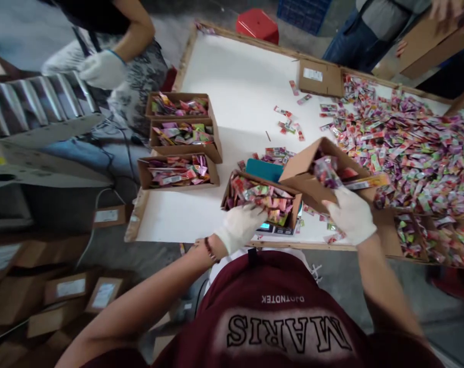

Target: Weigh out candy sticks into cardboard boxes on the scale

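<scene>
My left hand (242,225), in a white glove, lies with fingers stretched over the front edge of a cardboard box (296,212), touching the small packets (270,197) that fill it. This box stands on a digital scale (283,230) with a lit display. My right hand (352,214), gloved too, is at the mouth of a tilted cardboard box (304,171) on the right. Its fingers close on a bunch of colourful packets (327,173); the grip is partly hidden. A long orange packet (368,182) sticks out just above that hand.
Three filled boxes (180,171) stand at the table's left edge. A large heap of packets (412,143) covers the right side, with filled boxes (427,237) in front. A flattened carton (320,79) lies behind. Co-workers stand across the table and beside a roller conveyor (40,102).
</scene>
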Motion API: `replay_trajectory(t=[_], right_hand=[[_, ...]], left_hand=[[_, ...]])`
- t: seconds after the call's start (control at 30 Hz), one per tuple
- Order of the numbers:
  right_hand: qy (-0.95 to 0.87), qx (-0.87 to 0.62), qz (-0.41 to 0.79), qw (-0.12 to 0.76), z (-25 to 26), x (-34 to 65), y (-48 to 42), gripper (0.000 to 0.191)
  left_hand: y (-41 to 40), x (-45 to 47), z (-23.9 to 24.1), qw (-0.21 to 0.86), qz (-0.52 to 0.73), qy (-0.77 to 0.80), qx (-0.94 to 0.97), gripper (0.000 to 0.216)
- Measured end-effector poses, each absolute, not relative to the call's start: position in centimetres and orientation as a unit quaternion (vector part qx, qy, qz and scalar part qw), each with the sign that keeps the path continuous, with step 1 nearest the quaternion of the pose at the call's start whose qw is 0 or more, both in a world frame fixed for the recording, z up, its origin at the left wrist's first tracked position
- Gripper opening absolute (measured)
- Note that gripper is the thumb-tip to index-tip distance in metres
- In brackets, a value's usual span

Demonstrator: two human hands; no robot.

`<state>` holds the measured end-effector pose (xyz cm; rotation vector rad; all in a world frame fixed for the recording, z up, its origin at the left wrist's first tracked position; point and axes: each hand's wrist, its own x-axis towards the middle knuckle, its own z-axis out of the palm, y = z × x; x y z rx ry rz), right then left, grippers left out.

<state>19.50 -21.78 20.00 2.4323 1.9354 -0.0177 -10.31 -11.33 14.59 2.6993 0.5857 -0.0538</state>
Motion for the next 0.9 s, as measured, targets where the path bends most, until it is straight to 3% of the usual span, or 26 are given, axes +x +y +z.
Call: replay_trajectory(t=[0.23,0.43,0.5,0.6,0.73,0.9], right_hand=[[0.723,0.664,-0.149,0.118,15.3,11.0,-14.8,0.014],[0.725,0.662,-0.153,0.108,14.7,11.5,-14.4,0.019],[0.727,0.664,-0.16,0.071,15.3,12.0,-15.1,0.027],[0.737,0.65,-0.177,-0.054,17.0,13.4,-17.1,0.038],[0.658,0.706,-0.148,-0.216,19.0,17.0,-20.5,0.037],[0.439,0.819,-0.082,-0.359,15.0,22.7,-23.5,0.04]], left_hand=[[-13.8,-25.9,15.4,0.233,0.032,0.334,0.913,0.043],[-10.4,-28.0,9.3,0.214,-0.032,0.48,0.85,0.041],[-8.5,-27.6,7.1,0.224,-0.051,0.505,0.832,0.037],[-6.1,-27.6,5.4,0.235,-0.057,0.514,0.823,0.035],[-4.1,-27.9,4.8,0.241,-0.079,0.519,0.816,0.041],[-3.3,-26.4,5.1,0.212,-0.092,0.509,0.829,0.035]])
